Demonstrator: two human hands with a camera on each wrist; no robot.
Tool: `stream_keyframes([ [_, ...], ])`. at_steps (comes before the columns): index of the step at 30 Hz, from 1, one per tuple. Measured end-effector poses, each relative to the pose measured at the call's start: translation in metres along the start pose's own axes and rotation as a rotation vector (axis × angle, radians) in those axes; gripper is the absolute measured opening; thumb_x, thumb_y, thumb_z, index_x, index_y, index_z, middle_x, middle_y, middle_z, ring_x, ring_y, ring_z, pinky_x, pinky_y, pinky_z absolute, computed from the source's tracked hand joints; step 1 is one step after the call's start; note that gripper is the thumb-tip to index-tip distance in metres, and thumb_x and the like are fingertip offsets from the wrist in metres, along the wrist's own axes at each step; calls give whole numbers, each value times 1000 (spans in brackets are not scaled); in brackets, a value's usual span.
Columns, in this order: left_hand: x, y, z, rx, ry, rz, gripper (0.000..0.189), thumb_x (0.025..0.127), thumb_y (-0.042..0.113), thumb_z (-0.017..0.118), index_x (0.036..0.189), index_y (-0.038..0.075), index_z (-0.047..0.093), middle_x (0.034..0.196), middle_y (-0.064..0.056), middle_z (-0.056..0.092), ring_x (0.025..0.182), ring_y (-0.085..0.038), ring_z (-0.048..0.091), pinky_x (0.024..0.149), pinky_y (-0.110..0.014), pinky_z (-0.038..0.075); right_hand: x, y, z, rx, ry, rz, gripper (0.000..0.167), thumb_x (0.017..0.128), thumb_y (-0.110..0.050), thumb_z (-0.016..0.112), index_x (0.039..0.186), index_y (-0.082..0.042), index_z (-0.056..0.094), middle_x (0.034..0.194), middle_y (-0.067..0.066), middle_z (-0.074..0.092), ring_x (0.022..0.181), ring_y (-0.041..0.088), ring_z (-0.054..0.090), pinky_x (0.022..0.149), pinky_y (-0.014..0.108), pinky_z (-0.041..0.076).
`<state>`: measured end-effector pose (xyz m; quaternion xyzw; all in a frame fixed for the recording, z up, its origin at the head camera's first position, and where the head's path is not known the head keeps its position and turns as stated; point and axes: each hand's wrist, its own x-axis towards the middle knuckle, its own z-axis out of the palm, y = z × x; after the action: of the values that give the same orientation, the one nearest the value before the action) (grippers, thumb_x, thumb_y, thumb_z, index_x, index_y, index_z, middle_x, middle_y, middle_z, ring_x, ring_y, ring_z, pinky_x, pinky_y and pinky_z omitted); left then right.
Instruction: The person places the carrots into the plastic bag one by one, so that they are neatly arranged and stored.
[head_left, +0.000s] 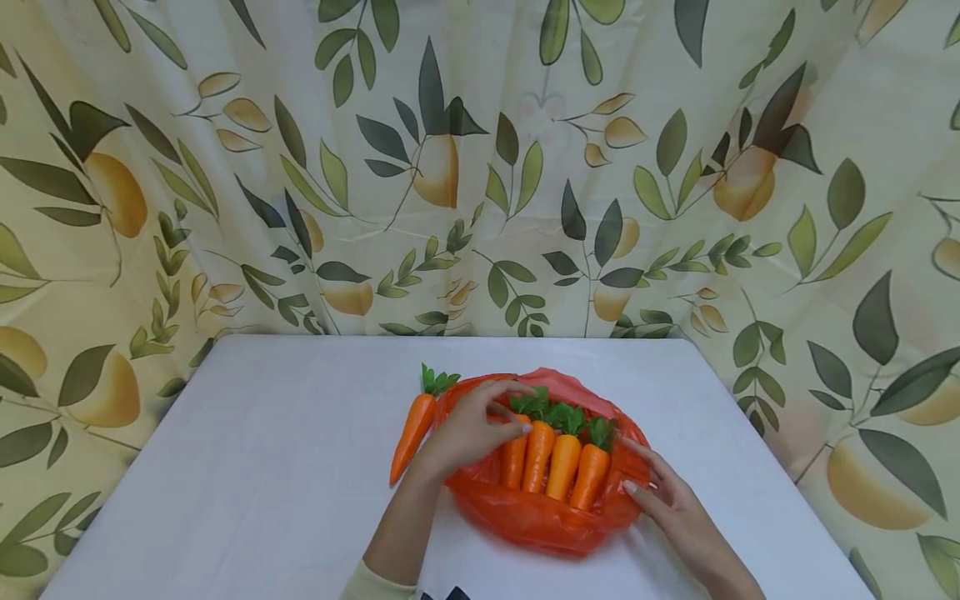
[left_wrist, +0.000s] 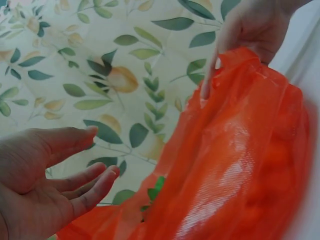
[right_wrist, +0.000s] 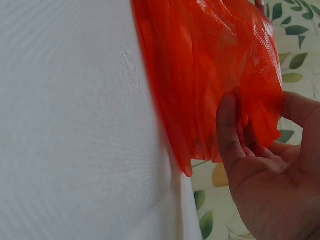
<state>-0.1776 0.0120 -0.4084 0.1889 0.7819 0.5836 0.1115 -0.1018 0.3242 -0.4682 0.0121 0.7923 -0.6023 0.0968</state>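
Note:
A red plastic bag [head_left: 517, 508] lies on the table with its mouth spread wide. Several orange carrots [head_left: 564, 467] with green leafy tops lie side by side inside it. My left hand [head_left: 476, 425] is over the bag's left side, near the leftmost carrots; the left wrist view shows its fingers [left_wrist: 92, 187] apart and holding nothing. At the bag's right rim, my right hand [head_left: 667, 492] holds the plastic between thumb and fingers, some of them seen through the film in the right wrist view [right_wrist: 265, 175].
One more carrot [head_left: 412, 437] lies outside the bag, just left of it, leaves pointing away from me. A white cloth covers the table [head_left: 262, 467]. Behind the table hangs a curtain [head_left: 480, 250] printed with leaves and fruit.

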Motion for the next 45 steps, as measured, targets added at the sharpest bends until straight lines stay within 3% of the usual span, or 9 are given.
stream_keyframes([
  [7,-10,11,-13,-10,40,24,36,95,18,77,125,37,69,125,12,61,103,-16,64,79,-37,59,1,-1,1,-2,4,29,65,106,-32,61,162,-18,31,168,17,22,145,39,36,97,38,54],
  [12,-16,14,-25,-23,73,50,34,96,18,76,126,32,70,127,8,60,105,-20,64,81,-39,59,1,-1,2,0,4,31,66,106,-31,61,162,-16,30,167,17,23,140,29,43,97,35,53],
  [17,-20,11,-39,-15,131,32,32,96,15,73,126,28,70,131,2,59,106,-24,64,83,-38,59,1,-2,2,3,6,50,67,106,-32,62,162,-17,30,167,17,23,142,34,40,97,36,54],
  [25,-24,-7,-58,4,193,-27,35,96,13,74,128,24,69,128,-10,62,108,-26,62,84,-39,59,0,-2,3,-16,13,15,65,105,-33,62,161,-17,33,168,13,22,148,38,29,97,33,54],
  [32,-29,-28,-71,-12,234,-66,34,95,12,75,125,27,71,128,-3,62,108,-26,61,82,-45,60,0,1,3,-31,5,-37,63,107,-31,60,161,-14,32,168,16,20,148,41,28,96,33,54],
  [37,-28,-45,-79,-32,252,-90,33,96,9,74,126,21,71,134,-12,60,107,-29,59,83,-50,59,1,2,2,-31,17,-8,63,106,-32,61,161,-16,33,168,13,22,145,35,34,95,33,54],
  [45,-27,-70,-86,-26,271,-186,35,97,5,70,131,12,68,136,-10,59,112,-30,58,83,-43,60,4,3,2,-33,9,34,66,106,-32,61,162,-16,30,168,17,20,144,39,35,96,35,55],
])
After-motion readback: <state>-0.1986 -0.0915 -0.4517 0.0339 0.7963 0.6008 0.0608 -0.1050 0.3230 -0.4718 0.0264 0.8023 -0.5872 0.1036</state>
